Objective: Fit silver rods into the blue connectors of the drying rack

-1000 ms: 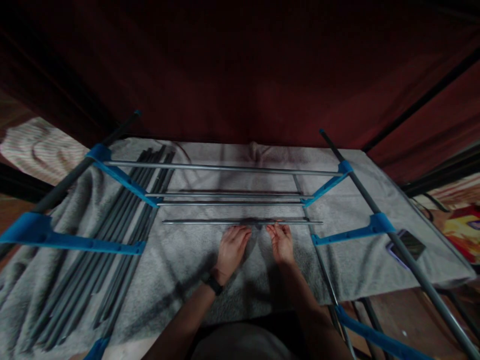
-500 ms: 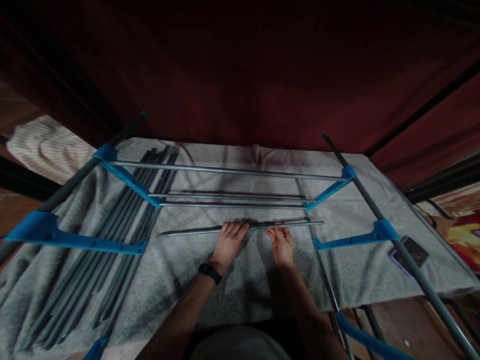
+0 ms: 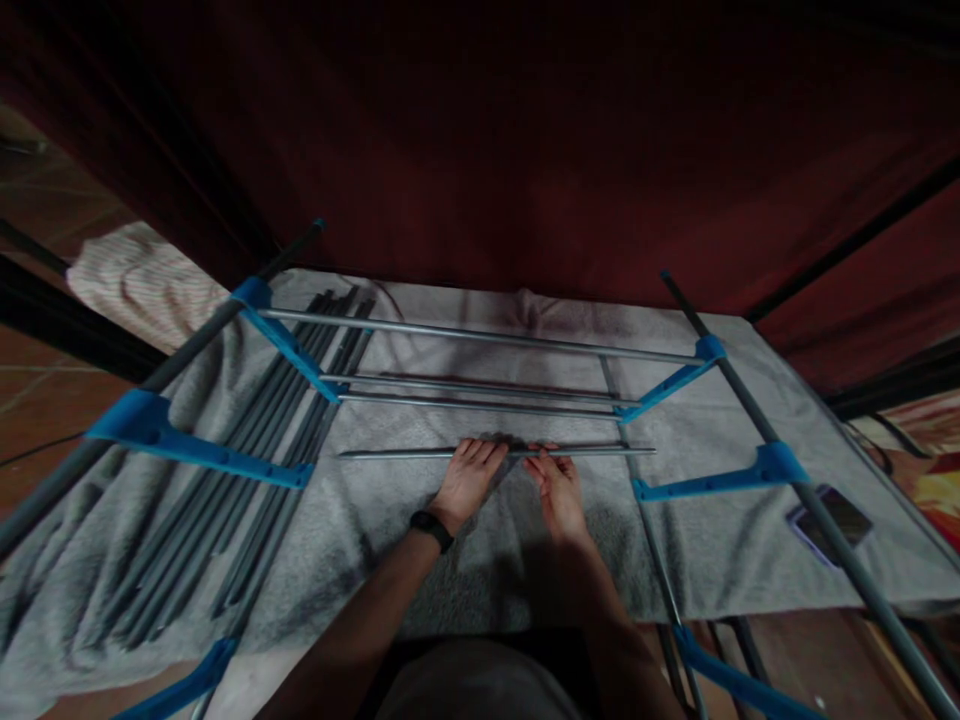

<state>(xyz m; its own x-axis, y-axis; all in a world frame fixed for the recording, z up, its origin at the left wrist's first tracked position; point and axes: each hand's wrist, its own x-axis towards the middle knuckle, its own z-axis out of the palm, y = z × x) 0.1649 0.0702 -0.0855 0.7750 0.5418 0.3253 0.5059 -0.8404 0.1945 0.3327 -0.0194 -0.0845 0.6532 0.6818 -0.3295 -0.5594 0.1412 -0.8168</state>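
A thin grey metal rod lies crosswise in front of me, and both hands grip it near its middle. My left hand, with a black band at the wrist, has its fingers closed over the rod from above. Close beside it, my right hand pinches the rod, palm turned partly up. Around my hands stands a frame of grey tubes with blue plastic brackets on the left and a matching blue bracket on the right. Crossbars span between the two sides beyond the rod.
Several loose grey tubes lie bundled on the left of the grey blanket. A phone rests at the right, partly behind a frame tube. Dark red cloth hangs at the back, and a striped cloth lies at the far left.
The rod has levelled out, its left end rising slightly. My hands have drawn a little closer together and stay on it. The whole view has shifted slightly.
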